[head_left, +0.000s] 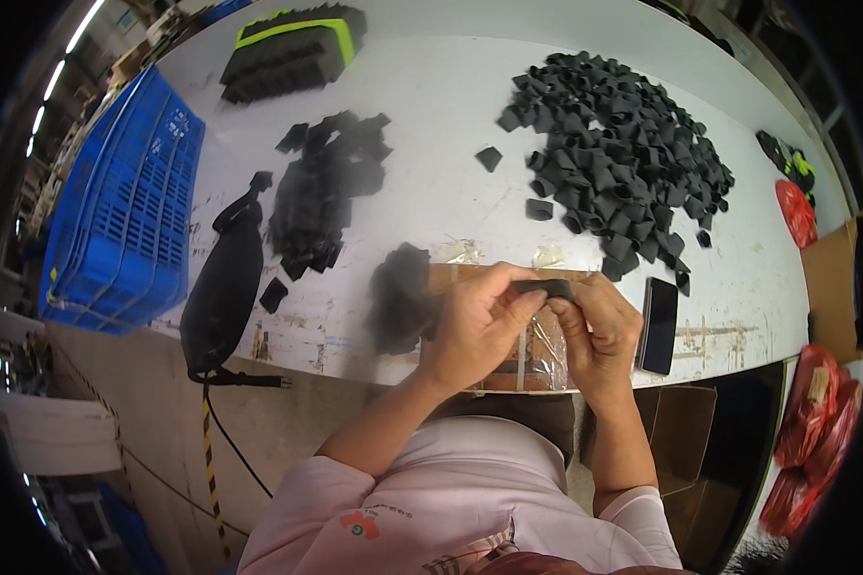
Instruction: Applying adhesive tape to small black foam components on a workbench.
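A small dark grey fabric piece (544, 287) is pinched between both hands over the front of the table. My left hand (479, 321) has its thumb and fingers closed on one end. My right hand (599, 326) grips the other end with thumb and forefinger. Beneath them lies a brown board (438, 278) with clear tape on it. Just left of my left hand is a blurred heap of dark pieces (401, 292). Beyond my right hand spreads a large loose pile of similar dark fabric pieces (623, 144), with a few lying apart from it.
Overlapping dark pieces (316, 201) lie left of centre, near a long black pouch (225, 283) with a strap. A blue crate (129, 206) stands at the left edge. Farther back sits a stack with a yellow-green band (297, 48). A phone (659, 326) lies right of my right hand.
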The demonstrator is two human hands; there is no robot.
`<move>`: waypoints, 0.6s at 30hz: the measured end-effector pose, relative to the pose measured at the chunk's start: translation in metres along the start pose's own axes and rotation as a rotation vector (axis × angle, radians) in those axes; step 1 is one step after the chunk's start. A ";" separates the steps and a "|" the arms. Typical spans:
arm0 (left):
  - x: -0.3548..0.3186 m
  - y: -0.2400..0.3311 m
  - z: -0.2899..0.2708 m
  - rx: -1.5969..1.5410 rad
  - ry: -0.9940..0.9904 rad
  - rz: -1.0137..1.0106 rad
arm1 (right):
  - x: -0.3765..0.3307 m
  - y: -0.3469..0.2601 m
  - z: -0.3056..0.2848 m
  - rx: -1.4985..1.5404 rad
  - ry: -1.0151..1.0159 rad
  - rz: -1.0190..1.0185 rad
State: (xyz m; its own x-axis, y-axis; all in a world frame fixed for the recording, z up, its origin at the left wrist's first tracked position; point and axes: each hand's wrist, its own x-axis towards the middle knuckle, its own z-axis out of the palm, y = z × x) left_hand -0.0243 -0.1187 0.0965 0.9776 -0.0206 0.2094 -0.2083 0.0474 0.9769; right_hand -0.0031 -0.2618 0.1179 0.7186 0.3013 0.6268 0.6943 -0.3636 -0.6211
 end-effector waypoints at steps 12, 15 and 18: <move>0.011 -0.074 -0.075 1.003 0.586 -0.012 | 0.050 0.032 -0.030 0.710 0.163 0.554; 0.013 -0.118 -0.125 1.195 0.460 -0.195 | 0.038 0.040 -0.020 0.545 0.373 0.638; 0.012 -0.122 -0.134 1.150 0.371 -0.233 | -0.017 0.041 -0.006 0.619 0.238 0.784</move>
State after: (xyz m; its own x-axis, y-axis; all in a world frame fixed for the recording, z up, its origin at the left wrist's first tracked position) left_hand 0.0169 0.0093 -0.0260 0.9050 0.3836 0.1838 0.2509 -0.8303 0.4976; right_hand 0.0133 -0.2875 0.0846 0.9992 -0.0321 -0.0251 -0.0198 0.1560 -0.9876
